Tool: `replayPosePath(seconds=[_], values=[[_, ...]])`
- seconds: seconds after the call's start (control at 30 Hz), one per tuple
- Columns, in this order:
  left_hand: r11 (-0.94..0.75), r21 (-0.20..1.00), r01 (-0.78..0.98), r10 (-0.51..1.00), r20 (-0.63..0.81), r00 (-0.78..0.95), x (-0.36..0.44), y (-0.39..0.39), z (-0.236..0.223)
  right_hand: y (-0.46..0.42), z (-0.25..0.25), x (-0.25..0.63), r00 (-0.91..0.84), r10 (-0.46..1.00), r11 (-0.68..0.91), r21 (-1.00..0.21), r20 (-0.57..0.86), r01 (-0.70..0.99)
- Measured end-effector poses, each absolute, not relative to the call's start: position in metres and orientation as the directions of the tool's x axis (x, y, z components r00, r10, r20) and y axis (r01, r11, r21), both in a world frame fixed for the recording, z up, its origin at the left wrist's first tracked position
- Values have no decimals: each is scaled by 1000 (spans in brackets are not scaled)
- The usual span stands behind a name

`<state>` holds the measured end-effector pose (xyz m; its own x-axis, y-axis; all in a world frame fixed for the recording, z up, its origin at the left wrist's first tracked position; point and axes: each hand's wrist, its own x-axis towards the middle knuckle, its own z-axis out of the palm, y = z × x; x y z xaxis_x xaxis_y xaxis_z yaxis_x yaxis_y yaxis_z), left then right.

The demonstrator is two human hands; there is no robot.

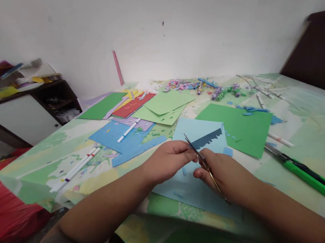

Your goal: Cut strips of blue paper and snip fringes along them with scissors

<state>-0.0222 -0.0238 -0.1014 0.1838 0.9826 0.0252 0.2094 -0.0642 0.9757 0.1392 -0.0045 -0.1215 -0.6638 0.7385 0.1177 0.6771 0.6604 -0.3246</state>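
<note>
Head view shows the dark blue strip just beyond the two hands, slanting up and to the right from the fingertips above a light blue sheet. Its lower end meets the closed fingers of the left hand, which grip it between thumb and fingers, though the exact pinch is partly hidden. The right hand is closed around the scissors, close beside the left fingertips; the blades point up and to the left, crossing near the strip's lower end, and the gold-coloured handle runs down under the right palm. The strip is narrow and flat, with a fairly straight upper edge and a ragged, fringed lower edge, where short uneven teeth hang along its length. Its colour is much darker than the sheet behind it. Just right of the light blue sheet, near the right wrist, lies a small blue scrap, and beyond that a green sheet with tiny bits on it. A green-handled tool rests farther right on the patterned tablecloth. Left of the hands are larger blue sheets, with a red sheet and light green sheets farther back.
</note>
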Motion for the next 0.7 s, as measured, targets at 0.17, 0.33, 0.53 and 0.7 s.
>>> replayPosePath(seconds=[0.17, 0.33, 0.53, 0.7], values=[[-141, 927, 348, 990, 143, 21, -21, -23, -105, -1, -124, 139, -601, 787, 611, -312, 139, 727], [-158, 954, 255, 986, 166, -12, -21, -19, -110, -1, -122, 137, -591, 799, 591, -326, 109, 738], [-161, 978, 132, 987, 157, 41, -20, -17, -113, -2, -122, 138, -597, 792, 602, -313, 124, 734], [-136, 987, 83, 991, 135, 15, -19, -17, -112, 0, -122, 138, -610, 782, 615, -312, 127, 724]])
